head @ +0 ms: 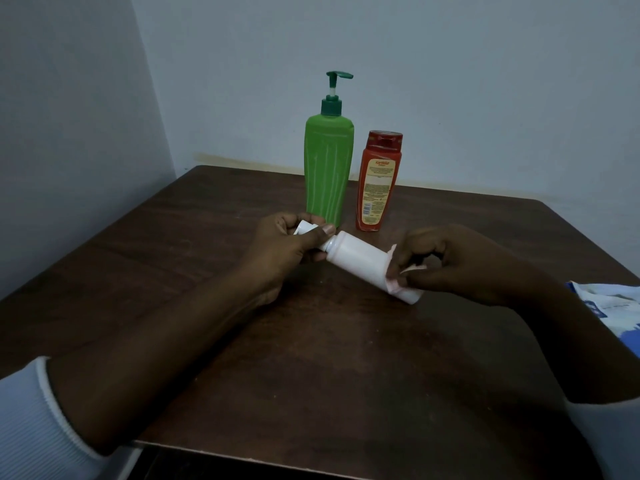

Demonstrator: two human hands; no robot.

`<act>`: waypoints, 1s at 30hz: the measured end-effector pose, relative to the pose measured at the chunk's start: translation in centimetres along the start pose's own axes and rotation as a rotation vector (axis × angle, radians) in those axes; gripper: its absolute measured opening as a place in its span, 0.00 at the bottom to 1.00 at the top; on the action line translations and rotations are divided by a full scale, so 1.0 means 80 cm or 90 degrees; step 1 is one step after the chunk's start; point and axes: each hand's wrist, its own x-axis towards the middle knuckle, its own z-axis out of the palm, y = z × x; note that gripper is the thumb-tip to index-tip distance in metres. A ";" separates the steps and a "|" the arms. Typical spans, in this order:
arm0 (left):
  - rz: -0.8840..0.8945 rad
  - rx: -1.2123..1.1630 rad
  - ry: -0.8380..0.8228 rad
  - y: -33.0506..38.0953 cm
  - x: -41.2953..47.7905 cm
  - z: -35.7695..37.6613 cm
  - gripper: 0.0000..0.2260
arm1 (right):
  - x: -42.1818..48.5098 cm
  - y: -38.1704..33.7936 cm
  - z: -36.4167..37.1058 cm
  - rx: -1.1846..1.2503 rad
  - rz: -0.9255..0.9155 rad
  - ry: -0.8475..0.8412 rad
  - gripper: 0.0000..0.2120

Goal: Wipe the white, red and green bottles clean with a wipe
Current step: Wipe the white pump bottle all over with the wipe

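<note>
white bottle (360, 258) is held near-horizontal at centre frame over the dark wood-grain table (207, 306), probably so that its smooth cylindrical plastic body can be turned under the wipe. left hand (294, 242) grips the cap end, fingers curled round it. right hand (450, 263) pinches a thin, crumpled pale wipe (394, 271) against the base end. green pump bottle (329, 168), tall and ribbed, and red bottle (379, 181), glossy with a printed label, stand upright just behind, apparently awaiting their turn. a blue-and-white packet (616, 306) lies at the right edge.

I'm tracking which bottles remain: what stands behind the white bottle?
Behind the white bottle, the green pump bottle and the red bottle stand upright on the table. The left hand hides part of the green one's base.
</note>
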 end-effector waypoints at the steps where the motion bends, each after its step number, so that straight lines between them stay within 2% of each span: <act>1: -0.001 -0.002 0.001 0.001 0.000 -0.001 0.05 | 0.002 0.002 0.000 -0.006 0.003 0.030 0.09; 4: -0.004 -0.002 0.004 0.002 0.000 0.001 0.06 | 0.001 0.006 0.001 -0.014 0.027 0.125 0.08; 11: -0.021 0.002 -0.013 -0.001 -0.004 0.003 0.10 | 0.013 -0.014 0.028 -0.114 -0.073 0.092 0.06; 13: -0.012 0.006 -0.016 0.001 -0.002 0.002 0.08 | 0.020 -0.014 0.029 -0.127 -0.086 0.136 0.06; 17: -0.004 -0.008 -0.021 0.001 -0.003 0.004 0.10 | 0.022 -0.010 0.027 -0.106 -0.014 0.237 0.08; 19: -0.006 -0.005 -0.021 -0.002 -0.004 0.005 0.11 | 0.017 -0.013 0.031 -0.116 -0.022 0.224 0.08; 22: -0.012 0.004 -0.027 -0.002 -0.006 0.007 0.11 | 0.012 -0.028 0.034 -0.144 -0.094 0.149 0.08; 25: -0.012 0.005 -0.034 0.002 -0.006 0.007 0.18 | 0.018 -0.035 0.034 -0.199 -0.129 0.087 0.13; 27: -0.012 -0.006 -0.036 0.002 -0.005 0.004 0.19 | 0.024 -0.028 0.034 -0.190 -0.113 0.122 0.13; 30: -0.007 -0.014 -0.039 -0.006 -0.006 -0.002 0.14 | 0.025 -0.015 0.042 -0.155 -0.049 0.213 0.11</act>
